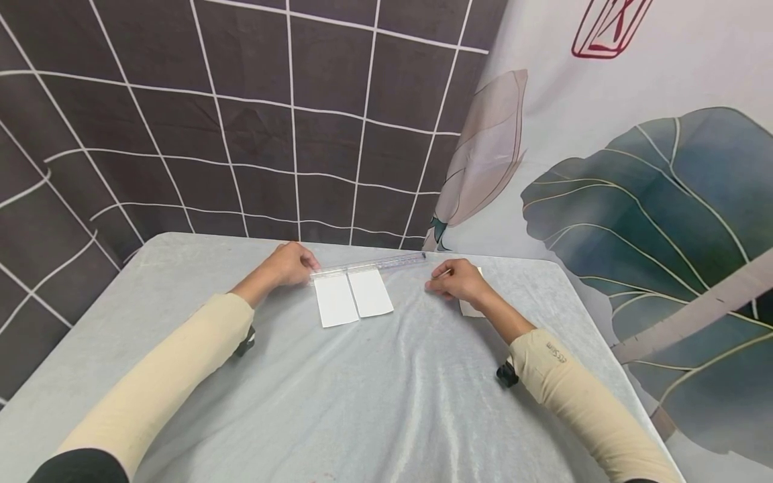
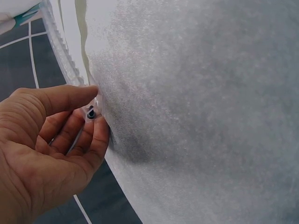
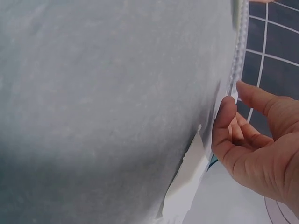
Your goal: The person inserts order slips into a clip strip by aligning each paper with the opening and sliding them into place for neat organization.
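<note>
A clear plastic ruler [image 1: 386, 262] lies near the far edge of the table, along the top ends of two white paper pieces [image 1: 336, 300] placed side by side. At its left end my left hand [image 1: 288, 263] pinches it between thumb and fingers; the left wrist view shows a small hole in the ruler [image 2: 65, 51] right at the fingertips. My right hand [image 1: 459, 278] is just beyond the ruler's other end, fingers loosely bent, with a gap between thumb and forefinger in the right wrist view. Another pale paper piece [image 1: 471, 308] lies partly hidden beneath the right hand and wrist.
A light grey cloth [image 1: 338, 402] with soft folds covers the table. Behind it hangs a dark curtain [image 1: 241, 127] with white grid lines. On the right is a white hanging [image 1: 561, 100] with large painted leaves.
</note>
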A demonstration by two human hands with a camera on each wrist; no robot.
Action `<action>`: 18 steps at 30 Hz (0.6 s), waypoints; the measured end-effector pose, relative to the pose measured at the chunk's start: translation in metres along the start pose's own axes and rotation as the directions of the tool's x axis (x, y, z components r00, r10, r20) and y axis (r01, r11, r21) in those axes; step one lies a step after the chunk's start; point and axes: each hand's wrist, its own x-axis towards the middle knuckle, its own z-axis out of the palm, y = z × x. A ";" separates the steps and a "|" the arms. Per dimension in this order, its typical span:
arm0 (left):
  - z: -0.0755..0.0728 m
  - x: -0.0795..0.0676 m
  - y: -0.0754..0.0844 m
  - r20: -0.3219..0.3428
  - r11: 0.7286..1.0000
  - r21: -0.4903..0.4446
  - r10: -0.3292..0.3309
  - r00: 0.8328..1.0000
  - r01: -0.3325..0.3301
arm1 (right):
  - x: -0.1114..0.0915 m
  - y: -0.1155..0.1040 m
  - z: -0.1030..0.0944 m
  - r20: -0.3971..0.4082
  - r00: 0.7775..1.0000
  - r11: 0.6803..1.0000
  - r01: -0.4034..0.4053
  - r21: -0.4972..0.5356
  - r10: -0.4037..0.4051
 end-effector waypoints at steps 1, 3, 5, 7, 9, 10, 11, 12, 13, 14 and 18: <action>0.000 0.000 0.000 0.002 1.000 0.000 -0.001 1.000 0.001 | -0.001 0.001 0.000 0.000 1.000 1.000 0.000 0.003 0.000; 0.000 0.000 0.000 0.003 1.000 -0.001 -0.003 1.000 0.003 | -0.001 0.003 -0.001 -0.002 1.000 1.000 -0.002 0.007 0.002; 0.000 0.001 -0.001 0.003 1.000 -0.004 0.001 1.000 -0.001 | -0.001 0.005 -0.002 -0.001 1.000 1.000 -0.002 0.006 0.002; 0.000 0.001 -0.001 0.002 1.000 -0.010 0.001 1.000 -0.001 | -0.001 0.007 -0.003 -0.002 1.000 1.000 0.001 0.002 -0.001; 0.001 0.004 -0.005 -0.004 1.000 -0.008 0.013 1.000 -0.013 | -0.001 0.009 -0.004 -0.006 1.000 1.000 0.000 -0.003 0.000; 0.001 0.004 -0.005 -0.004 1.000 -0.010 0.013 1.000 -0.013 | -0.001 0.010 -0.005 -0.007 1.000 1.000 0.000 -0.006 0.000; 0.001 0.004 -0.005 -0.004 1.000 -0.009 0.015 1.000 -0.016 | -0.001 0.011 -0.005 -0.007 1.000 1.000 0.000 -0.008 0.000; 0.001 0.004 -0.005 -0.006 1.000 -0.009 0.012 1.000 -0.012 | -0.001 0.012 -0.006 -0.010 1.000 1.000 -0.003 -0.008 0.003; 0.001 0.004 -0.005 -0.007 1.000 -0.008 0.011 1.000 -0.012 | -0.001 0.012 -0.006 -0.011 1.000 1.000 -0.006 -0.008 0.006; 0.001 0.004 -0.005 -0.010 1.000 -0.005 0.012 1.000 -0.012 | -0.001 0.012 -0.007 -0.012 1.000 1.000 -0.010 -0.006 0.010; 0.001 0.002 -0.001 -0.009 1.000 0.001 0.000 1.000 0.000 | -0.001 0.015 -0.009 -0.011 1.000 1.000 -0.017 -0.007 0.017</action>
